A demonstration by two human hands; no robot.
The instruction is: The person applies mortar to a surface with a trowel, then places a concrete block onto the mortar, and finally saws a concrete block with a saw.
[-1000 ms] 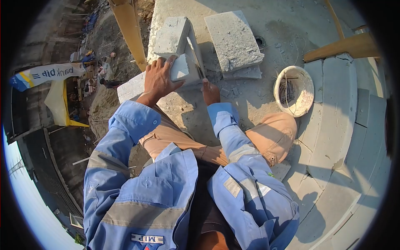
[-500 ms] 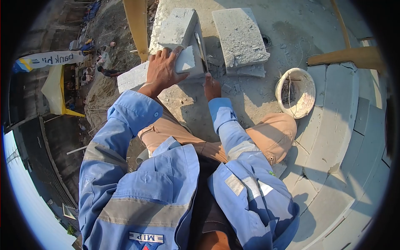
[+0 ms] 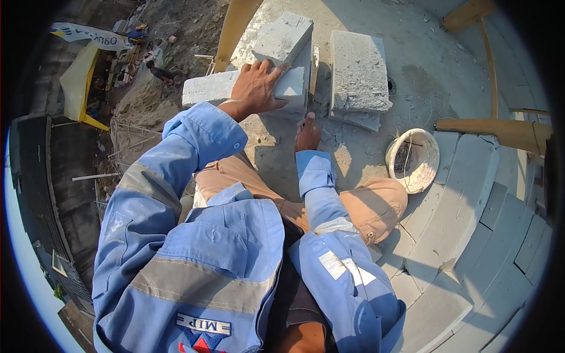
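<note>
My left hand [image 3: 255, 87] spans a pale lightweight concrete block [image 3: 207, 88], thumb along its near side and fingers over the far edge. A second pale block piece [image 3: 282, 36] lies at an angle just beyond my fingers. My right hand [image 3: 308, 135] is closed around the handle of a long flat-bladed tool [image 3: 315, 67]. Its blade stands close along the right end of the block and points away from me; my fist hides most of the handle. Right of the blade lies a stack of rough-faced concrete blocks [image 3: 358, 70], chipped along the edges.
A mortar-crusted bucket [image 3: 432, 162] with wire or nails inside stands to the right. Beside it runs a stepped wall of grey blocks [image 3: 453, 206]. Timber posts [image 3: 232, 35] and a beam [image 3: 494, 130] rise nearby. Beyond the left edge, a person [image 3: 160, 72] is down among rubble.
The view has shifted, so the blocks appear farther right. My right fist and the tool are drawn back slightly toward me along the block's end. My left hand stays on the block.
</note>
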